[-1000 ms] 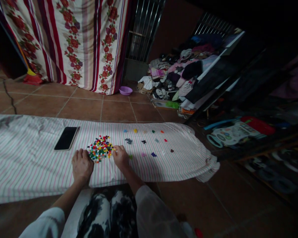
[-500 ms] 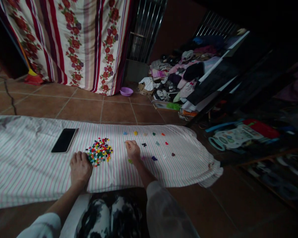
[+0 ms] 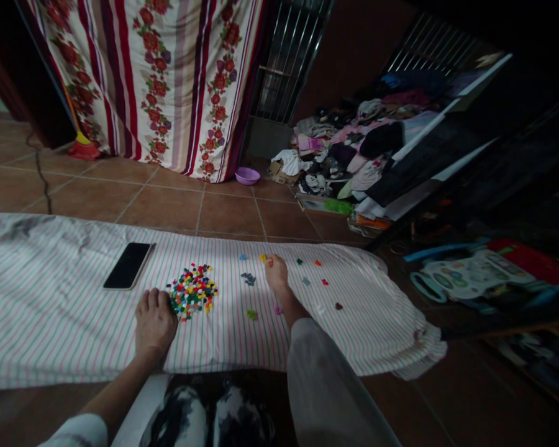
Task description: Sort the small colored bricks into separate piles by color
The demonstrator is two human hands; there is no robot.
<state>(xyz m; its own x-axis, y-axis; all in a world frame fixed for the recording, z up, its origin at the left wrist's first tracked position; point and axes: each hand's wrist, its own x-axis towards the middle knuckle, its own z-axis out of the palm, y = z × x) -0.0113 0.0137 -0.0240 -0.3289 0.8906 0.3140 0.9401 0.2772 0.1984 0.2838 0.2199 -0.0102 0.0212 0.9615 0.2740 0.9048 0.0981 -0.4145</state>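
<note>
A heap of mixed small coloured pieces point(image 3: 193, 292), like tiny beads or blocks, lies on the striped cloth point(image 3: 97, 335). My left hand point(image 3: 155, 320) rests palm down at the heap's left edge, fingers laid on the cloth. My right hand point(image 3: 276, 271) is closed in a pinch beside a small yellow group point(image 3: 263, 257); anything between its fingertips is too small to make out. Around it sit little groups sorted by colour: blue point(image 3: 243, 257), dark grey point(image 3: 248, 279), lime green point(image 3: 251, 315), pink point(image 3: 278, 310), dark green point(image 3: 299, 261), orange point(image 3: 317, 262) and brown point(image 3: 338, 306).
A black-screened phone point(image 3: 127, 266) lies left of the heap. Beyond the cloth are a tiled floor, a purple basin point(image 3: 247, 176), a flowered curtain point(image 3: 177, 93) and piled clothes point(image 3: 349, 136). A children's toy board point(image 3: 466, 273) is at the right.
My right hand has moved right and away from me, from beside the grey group to the yellow one. My left hand stays by the heap. The view has shifted slightly.
</note>
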